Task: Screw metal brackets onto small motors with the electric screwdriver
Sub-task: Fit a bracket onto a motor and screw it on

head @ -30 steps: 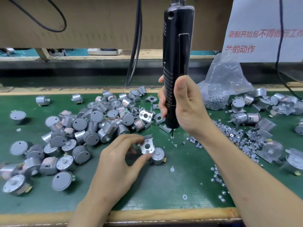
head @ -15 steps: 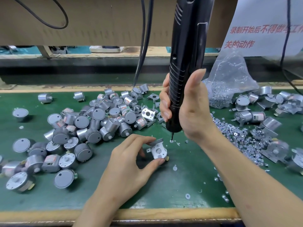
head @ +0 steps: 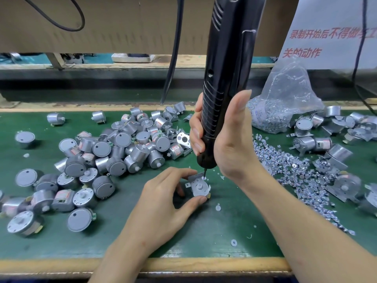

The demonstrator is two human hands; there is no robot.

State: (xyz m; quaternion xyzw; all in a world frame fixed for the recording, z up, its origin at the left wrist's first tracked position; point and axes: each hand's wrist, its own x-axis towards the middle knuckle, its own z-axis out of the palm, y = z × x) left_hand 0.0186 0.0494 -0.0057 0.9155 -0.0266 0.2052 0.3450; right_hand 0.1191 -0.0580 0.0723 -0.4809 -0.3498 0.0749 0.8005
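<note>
A small silver motor [head: 199,190] stands on the green mat with a metal bracket [head: 195,177] laid over its top. My left hand [head: 163,201] pinches this motor between thumb and fingers. My right hand [head: 224,144] grips the black electric screwdriver [head: 226,78], which stands nearly upright. Its bit tip [head: 204,174] meets the bracket's far edge. A pile of loose motors [head: 114,152] lies at the left, with a spare bracket [head: 183,139] at its right end.
Loose screws [head: 289,168] are scattered to the right, below a clear bag of screws [head: 283,107]. Motors with brackets [head: 318,144] lie at the far right. Black cables [head: 173,58] hang at the back. The bench's wooden front edge [head: 183,264] runs along the bottom.
My left hand set the bracket down flat on the motor. My right hand lowered the screwdriver until its bit reached the bracket.
</note>
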